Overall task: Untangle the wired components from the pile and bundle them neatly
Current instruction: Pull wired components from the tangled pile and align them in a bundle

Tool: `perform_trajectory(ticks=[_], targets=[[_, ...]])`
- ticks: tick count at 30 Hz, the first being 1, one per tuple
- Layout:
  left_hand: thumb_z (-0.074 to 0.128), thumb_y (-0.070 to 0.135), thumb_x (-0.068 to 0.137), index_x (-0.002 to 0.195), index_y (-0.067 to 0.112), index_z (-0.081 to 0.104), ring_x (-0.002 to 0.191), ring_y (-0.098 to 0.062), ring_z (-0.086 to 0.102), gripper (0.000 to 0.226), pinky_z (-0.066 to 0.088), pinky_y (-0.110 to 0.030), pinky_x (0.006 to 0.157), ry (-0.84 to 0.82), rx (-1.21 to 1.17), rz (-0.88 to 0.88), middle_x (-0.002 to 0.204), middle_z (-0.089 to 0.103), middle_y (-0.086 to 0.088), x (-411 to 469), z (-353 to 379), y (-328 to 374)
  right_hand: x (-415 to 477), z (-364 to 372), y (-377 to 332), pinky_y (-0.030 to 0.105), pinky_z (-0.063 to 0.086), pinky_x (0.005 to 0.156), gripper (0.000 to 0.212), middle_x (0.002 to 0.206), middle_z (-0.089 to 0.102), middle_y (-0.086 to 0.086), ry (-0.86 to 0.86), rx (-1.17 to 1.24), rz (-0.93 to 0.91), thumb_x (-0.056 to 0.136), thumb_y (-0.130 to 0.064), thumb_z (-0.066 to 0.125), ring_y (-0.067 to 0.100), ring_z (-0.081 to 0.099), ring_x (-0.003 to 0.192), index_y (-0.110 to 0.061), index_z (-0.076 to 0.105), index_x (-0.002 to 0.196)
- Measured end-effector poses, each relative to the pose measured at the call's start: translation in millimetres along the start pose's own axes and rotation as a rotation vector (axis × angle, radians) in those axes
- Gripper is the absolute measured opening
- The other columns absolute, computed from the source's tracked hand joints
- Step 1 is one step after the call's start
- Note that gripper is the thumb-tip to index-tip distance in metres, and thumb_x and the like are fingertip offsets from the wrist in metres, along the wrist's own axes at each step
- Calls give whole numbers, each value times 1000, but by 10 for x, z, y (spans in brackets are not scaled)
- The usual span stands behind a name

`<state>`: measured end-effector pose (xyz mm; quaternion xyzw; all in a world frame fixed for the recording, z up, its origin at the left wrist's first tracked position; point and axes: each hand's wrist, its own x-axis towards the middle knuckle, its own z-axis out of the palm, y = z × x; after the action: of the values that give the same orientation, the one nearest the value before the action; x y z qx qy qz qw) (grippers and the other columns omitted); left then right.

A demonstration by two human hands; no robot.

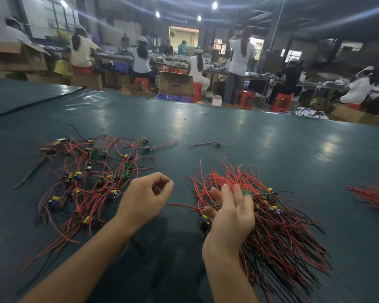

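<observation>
- The dark green table (228,132) holds all the work. It carries one loose pile, two gathered bundles and one stray piece.
- The tangled pile (90,178) lies left of centre, its red and black leads crossing over small green boards. Well over a dozen boards show, but they are too knotted for an exact count.
- The gathered bundle (278,232) lies to the right, with boards stacked at the middle and leads fanning toward the near edge and away. It is too dense to count.
- A second bundle (374,197) sits at the far right, cut off by the frame edge and well apart from the first.
- The right hand (232,213) rests on the gathered bundle, palm turned inward and fingers nearly straight and spread over the boards. It steadies the bundle rather than clasping it.
- The left hand (142,200) hovers between pile and bundle. Its fingers are loosely curled, thumb and forefinger tips are close together, and nothing shows in them.
- The stray component (217,144) lies alone beyond both hands.
- The step in hand looks like fetching the next piece from the pile. It would go best to pinch one board at the pile's near edge, lift slowly so its leads slide free, and stop if neighbouring pieces rise with it. The board then goes on the stack with its leads running the same way as the others.
</observation>
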<state>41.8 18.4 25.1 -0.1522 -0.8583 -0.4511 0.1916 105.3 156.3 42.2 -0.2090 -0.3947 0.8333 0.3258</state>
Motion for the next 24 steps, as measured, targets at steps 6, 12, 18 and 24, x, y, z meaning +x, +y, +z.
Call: perform_trajectory(ticks=[6,12,18,24], targets=[[65,26,84,120,22,65,128,-33,43,37,32,-49,104,95,620,-87,139,51,-11,150,-264,-297,-74,29,68,19,44,41,44,119,65,-5,-158,-108,12,94,-1,60,9,67,60,-28,54,128],[48,33,94,131,27,54,125,-28,42,38,33,-44,101,-58,856,-313,135,52,-1,167,-376,-542,-83,30,94,19,43,38,35,113,67,0,-192,-140,106,94,0,58,9,65,55,-26,59,118],[56,24,92,112,24,63,107,-28,53,21,29,-43,92,91,798,-199,107,68,0,156,-363,-473,-80,25,86,20,44,38,31,108,67,1,-208,-165,138,95,-2,59,8,65,54,-22,60,118],[66,12,89,102,8,72,85,-34,62,15,46,-45,81,315,437,55,91,70,-9,170,-394,-282,-90,33,81,20,43,37,28,101,67,1,-214,-167,148,94,-1,59,9,64,52,-20,63,114]])
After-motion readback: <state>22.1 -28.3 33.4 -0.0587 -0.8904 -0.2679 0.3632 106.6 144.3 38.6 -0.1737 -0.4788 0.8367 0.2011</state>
